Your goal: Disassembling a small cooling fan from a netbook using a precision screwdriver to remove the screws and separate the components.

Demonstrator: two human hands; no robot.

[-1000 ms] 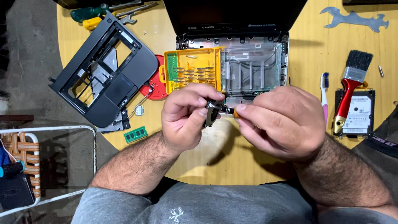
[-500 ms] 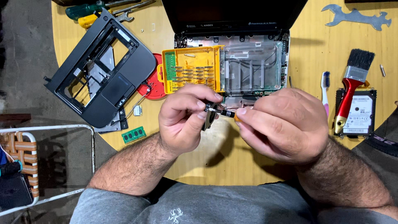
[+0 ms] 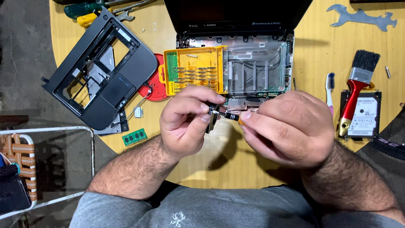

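A small screwdriver (image 3: 230,115) is pinched between left hand (image 3: 185,122) and right hand (image 3: 291,128), probably bit-end left, over the opened laptop (image 3: 257,67).

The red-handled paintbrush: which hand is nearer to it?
Right. The right hand is just left of the paintbrush, not touching it. The left hand is farther left, across the small screwdriver both hands hold.
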